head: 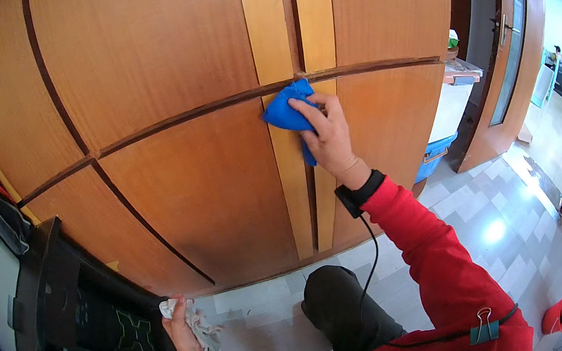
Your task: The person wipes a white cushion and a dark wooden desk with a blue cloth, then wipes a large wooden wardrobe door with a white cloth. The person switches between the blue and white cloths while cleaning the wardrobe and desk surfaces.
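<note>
My right hand (pixel 329 134) presses a folded blue cloth (pixel 286 111) against the wooden cabinet doors (pixel 194 183), just below the dark horizontal groove and over the pale vertical strips near the middle. Part of the cloth hangs down below the fingers. At the lower left, my left hand (pixel 182 334) grips a crumpled whitish cloth (pixel 203 328), away from the doors and beside the black desk. Both wrists carry black bands, and a cable runs from the right one.
A black desk (pixel 38 280) with shelves stands at the left. On the right are a blue-based storage box (pixel 434 151), an open wooden door (pixel 495 103) and, on the tiled floor (pixel 461 202), a red bucket (pixel 558 314). My knee (pixel 342 298) is near the cabinet base.
</note>
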### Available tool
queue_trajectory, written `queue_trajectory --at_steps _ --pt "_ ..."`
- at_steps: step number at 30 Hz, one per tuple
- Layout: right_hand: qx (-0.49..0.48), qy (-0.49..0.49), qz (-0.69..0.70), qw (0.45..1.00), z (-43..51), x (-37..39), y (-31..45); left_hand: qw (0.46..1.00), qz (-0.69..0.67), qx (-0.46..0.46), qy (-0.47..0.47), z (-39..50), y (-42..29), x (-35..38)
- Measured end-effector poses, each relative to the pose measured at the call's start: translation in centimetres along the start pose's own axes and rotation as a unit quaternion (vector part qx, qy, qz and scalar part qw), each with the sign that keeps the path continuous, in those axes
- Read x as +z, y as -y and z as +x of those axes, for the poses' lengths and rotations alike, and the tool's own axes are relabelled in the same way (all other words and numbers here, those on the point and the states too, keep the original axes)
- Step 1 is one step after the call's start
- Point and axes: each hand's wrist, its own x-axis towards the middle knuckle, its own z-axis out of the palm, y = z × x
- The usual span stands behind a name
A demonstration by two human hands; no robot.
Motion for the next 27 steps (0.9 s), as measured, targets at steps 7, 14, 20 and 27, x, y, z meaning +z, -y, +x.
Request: queue_trajectory --at_steps 7,14,20,27 --pt "-0.063 0.146 -0.047 0.986 -11.9 1.4 -0.1 1.000 0.003 0.002 0.025 0.0 -0.1 -0.2" --pt "-0.054 0.208 -0.046 0.976 -12.6 0.6 0.6 1.000 -0.011 0.000 0.017 -0.5 -0.1 -0.5" --pt "-0.017 0.038 0.010 0.999 -0.2 1.8 3.1 0.998 -0.034 -0.006 0.047 -0.5 -0.2 -1.0" --pt "-0.159 0.102 -0.043 0.981 -5.6 5.8 5.1 0.995 -0.079 -0.006 0.063 -0.5 -0.1 -0.4"
